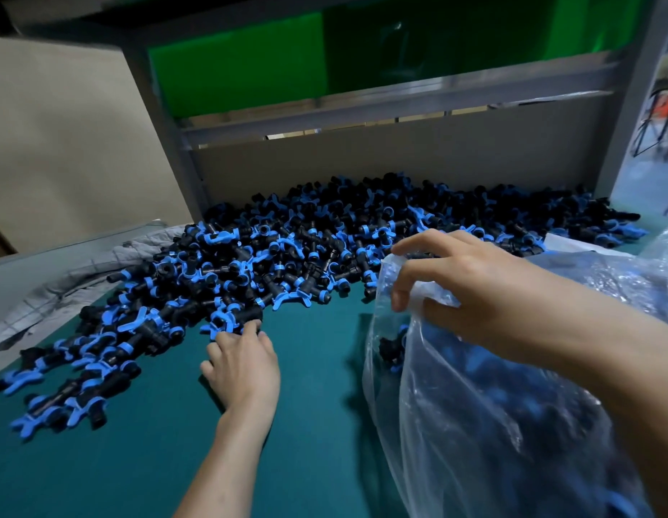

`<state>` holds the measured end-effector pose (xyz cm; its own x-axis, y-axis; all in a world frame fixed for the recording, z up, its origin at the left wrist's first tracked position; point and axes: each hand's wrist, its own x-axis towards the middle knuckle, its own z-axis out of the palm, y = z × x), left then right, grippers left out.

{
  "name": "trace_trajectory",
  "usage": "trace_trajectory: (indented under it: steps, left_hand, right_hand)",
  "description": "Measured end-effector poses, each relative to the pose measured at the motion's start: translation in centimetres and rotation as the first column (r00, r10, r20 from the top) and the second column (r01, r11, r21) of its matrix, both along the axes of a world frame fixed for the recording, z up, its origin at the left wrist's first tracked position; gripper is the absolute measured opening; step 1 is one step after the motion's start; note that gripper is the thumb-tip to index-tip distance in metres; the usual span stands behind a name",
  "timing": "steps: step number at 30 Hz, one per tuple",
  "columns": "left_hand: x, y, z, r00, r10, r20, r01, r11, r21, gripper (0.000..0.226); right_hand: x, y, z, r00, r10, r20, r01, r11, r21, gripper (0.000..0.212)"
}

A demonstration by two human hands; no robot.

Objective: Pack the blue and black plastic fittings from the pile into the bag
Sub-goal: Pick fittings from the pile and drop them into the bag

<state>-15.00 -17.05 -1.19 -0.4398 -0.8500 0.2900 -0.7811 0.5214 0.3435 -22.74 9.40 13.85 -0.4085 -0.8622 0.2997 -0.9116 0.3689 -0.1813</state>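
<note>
L hand (244,362) fingers curl at pile (287,248) edge, touching fittings; R hand (459,282) pinches bag (474,405) rim.

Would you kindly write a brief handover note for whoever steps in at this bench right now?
Left hand: fingertips on fittings at the near edge of the pile; whether it grips one cannot be told.
Right hand: grips the rim of the clear bag, with its mouth facing the pile.
Done: some fittings already lie in the bag.
Left: most of the pile lies on the green mat and needs moving into the bag.
</note>
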Motion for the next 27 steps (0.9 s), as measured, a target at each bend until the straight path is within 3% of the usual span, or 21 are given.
trace_trajectory:
  steps: [5,12,14,16,18,20,23,27]
  left_hand:
    - [0.2,-0.2,-0.4,1.0,-0.005,0.025,0.006,0.998,-0.062,0.034]
    - [0.3,0.5,0.0,0.967,-0.049,-0.251,0.035,0.998,-0.057,0.015]
    - [0.2,0.7,0.1,0.9,-0.151,-0.41,0.143,0.988,-0.051,0.014]
    - [-0.2,1.5,0.3,0.756,-0.22,-0.616,0.311,0.95,0.043,0.011]
    - [-0.7,3.0,0.8,0.597,-0.188,-0.78,0.483,0.861,0.162,0.005]
    - [-1.1,4.1,0.9,0.496,-0.172,-0.851,0.62,0.757,0.208,0.013]
    - [-1.3,4.6,0.8,0.476,-0.158,-0.865,0.702,0.66,0.266,0.015]
    - [-1.4,4.3,0.6,0.452,-0.136,-0.882,0.728,0.627,0.277,0.014]
  right_hand:
    - [0.0,-0.3,0.2,0.997,-0.042,-0.071,0.041,0.999,-0.013,0.01]
    - [0.1,-0.3,0.4,0.993,-0.064,-0.097,0.06,0.997,-0.043,0.018]
    - [0.1,-0.4,0.4,0.992,-0.07,-0.1,0.068,0.997,-0.028,0.02]
    - [0.2,-0.5,0.4,0.993,-0.072,-0.088,0.071,0.997,-0.017,0.026]
    - [0.3,-0.5,0.3,0.995,-0.068,-0.075,0.067,0.998,-0.018,0.029]
    - [0.4,-0.6,0.2,0.996,-0.063,-0.065,0.062,0.998,-0.02,0.03]
    - [0.5,-0.7,0.1,0.996,-0.061,-0.058,0.06,0.998,-0.013,0.026]
    - [0.6,-0.6,0.3,0.998,-0.056,-0.016,0.055,0.998,-0.035,0.03]
